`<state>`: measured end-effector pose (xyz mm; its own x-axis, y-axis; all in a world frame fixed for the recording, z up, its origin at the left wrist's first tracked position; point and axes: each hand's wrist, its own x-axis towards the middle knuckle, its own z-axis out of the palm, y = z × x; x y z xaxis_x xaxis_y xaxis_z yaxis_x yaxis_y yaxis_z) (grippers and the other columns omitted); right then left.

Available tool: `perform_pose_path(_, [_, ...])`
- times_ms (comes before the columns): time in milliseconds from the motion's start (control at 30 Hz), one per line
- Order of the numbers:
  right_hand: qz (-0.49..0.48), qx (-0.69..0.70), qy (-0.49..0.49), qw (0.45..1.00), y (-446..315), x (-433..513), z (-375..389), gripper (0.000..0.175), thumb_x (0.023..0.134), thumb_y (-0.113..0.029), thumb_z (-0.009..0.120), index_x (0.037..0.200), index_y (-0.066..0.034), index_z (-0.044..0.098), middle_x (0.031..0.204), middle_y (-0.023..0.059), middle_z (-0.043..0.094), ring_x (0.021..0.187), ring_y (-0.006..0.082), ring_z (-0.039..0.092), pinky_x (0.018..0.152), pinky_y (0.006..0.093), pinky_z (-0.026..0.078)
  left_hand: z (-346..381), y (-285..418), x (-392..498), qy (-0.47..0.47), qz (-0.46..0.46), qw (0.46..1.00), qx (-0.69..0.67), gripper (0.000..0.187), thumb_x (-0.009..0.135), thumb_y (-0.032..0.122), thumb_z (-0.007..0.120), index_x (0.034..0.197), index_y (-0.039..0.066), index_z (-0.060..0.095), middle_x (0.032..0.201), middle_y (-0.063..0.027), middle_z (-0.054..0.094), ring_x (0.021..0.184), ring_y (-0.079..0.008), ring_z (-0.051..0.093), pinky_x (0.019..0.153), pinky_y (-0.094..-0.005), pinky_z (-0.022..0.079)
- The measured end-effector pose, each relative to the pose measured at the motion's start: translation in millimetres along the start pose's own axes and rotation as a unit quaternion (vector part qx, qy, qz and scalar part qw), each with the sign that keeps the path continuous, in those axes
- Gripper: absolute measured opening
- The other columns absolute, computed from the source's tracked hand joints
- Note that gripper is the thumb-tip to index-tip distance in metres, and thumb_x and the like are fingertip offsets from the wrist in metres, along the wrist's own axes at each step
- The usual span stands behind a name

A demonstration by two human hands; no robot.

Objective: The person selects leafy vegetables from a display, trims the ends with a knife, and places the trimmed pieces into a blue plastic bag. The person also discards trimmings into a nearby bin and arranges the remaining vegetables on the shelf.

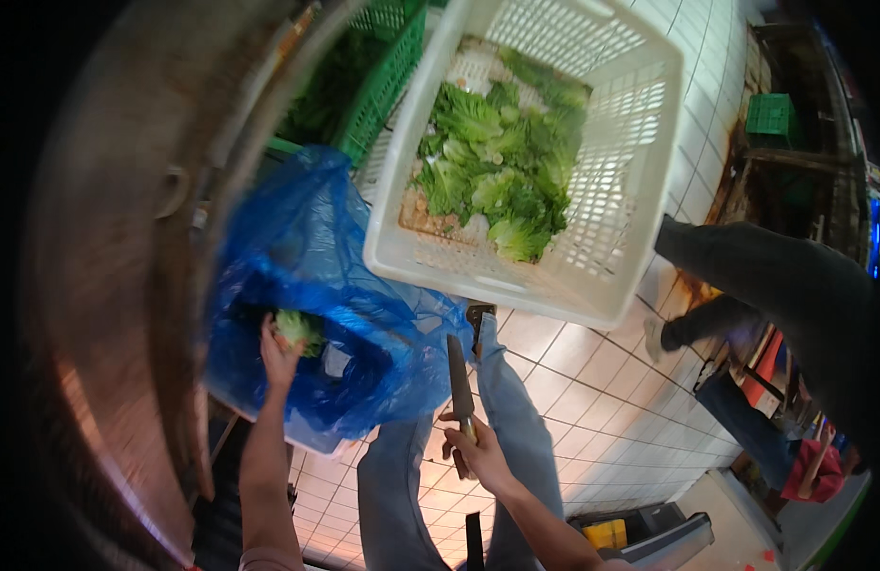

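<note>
My left hand grips a head of lettuce inside a container lined with a blue plastic bag. A knife is in my right hand, its blade pointing away from me above the gap between my legs. Beyond the hands, a large white perforated plastic crate holds loose green lettuce leaves on its bottom. A pale scrap lies in the blue bag, beside the lettuce.
A green plastic crate stands behind the bag, left of the white crate. White floor tiles show between and beside my legs. One person's dark-trousered leg is close on the right; another person in a red top is farther off.
</note>
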<state>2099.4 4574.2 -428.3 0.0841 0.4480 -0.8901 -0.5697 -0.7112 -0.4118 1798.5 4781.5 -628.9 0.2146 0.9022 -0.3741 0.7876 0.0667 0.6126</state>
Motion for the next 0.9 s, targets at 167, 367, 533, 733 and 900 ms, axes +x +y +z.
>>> perform_pose_path(167, [-0.075,-0.090,0.024,0.993,-41,-105,24,0.021,0.091,-0.020,0.053,0.098,-0.0013,0.053,0.073,0.0108,0.063,0.036,0.0084,0.045,0.033,0.0223,0.035,-97,219,-130,0.047,0.073,0.995,-0.052,0.069,0.060,0.007,0.079,0.121,0.005,0.047,0.113,-0.0154,0.051,0.107,-0.0324,0.049,0.090,-0.0382,0.041])
perform_pose_path(367, [-0.177,0.079,-0.050,0.980,-131,-249,61,0.036,0.089,-0.040,0.054,0.094,-0.0060,0.044,0.090,0.0157,0.064,0.034,0.0087,0.042,0.031,0.0229,0.037,-207,440,-238,0.182,0.310,0.924,-0.131,0.077,0.060,0.010,0.082,0.126,0.002,0.044,0.120,-0.0159,0.047,0.115,-0.0338,0.046,0.092,-0.0395,0.041])
perform_pose_path(533, [-0.320,0.005,-0.165,0.933,-209,-307,60,0.042,0.078,-0.018,0.065,0.115,-0.0019,0.053,0.097,0.0032,0.061,0.077,0.0051,0.052,0.064,0.0222,0.043,-274,523,-281,0.153,0.420,0.836,-0.319,0.089,0.057,0.026,0.086,0.128,0.003,0.039,0.133,-0.0148,0.034,0.122,-0.0360,0.039,0.099,-0.0438,0.036])
perform_pose_path(733, [-0.433,-0.181,-0.052,0.881,-297,-375,71,0.047,0.067,-0.019,0.076,0.108,-0.0025,0.059,0.084,0.0019,0.063,0.068,0.0065,0.054,0.060,0.0241,0.045,-314,575,-247,-0.144,0.109,0.776,-0.604,0.071,0.079,0.015,0.070,0.136,0.004,0.029,0.123,-0.0081,0.048,0.112,-0.0204,0.049,0.093,-0.0296,0.041])
perform_pose_path(900, [-0.489,-0.142,0.001,0.860,-313,-368,82,0.039,0.071,-0.019,0.077,0.101,-0.0010,0.060,0.066,-0.0004,0.058,0.047,0.0046,0.047,0.043,0.0211,0.037,-272,595,-234,0.013,0.184,0.765,-0.617,0.075,0.081,0.022,0.069,0.139,0.006,0.023,0.132,-0.0076,0.039,0.118,-0.0190,0.041,0.097,-0.0320,0.035])
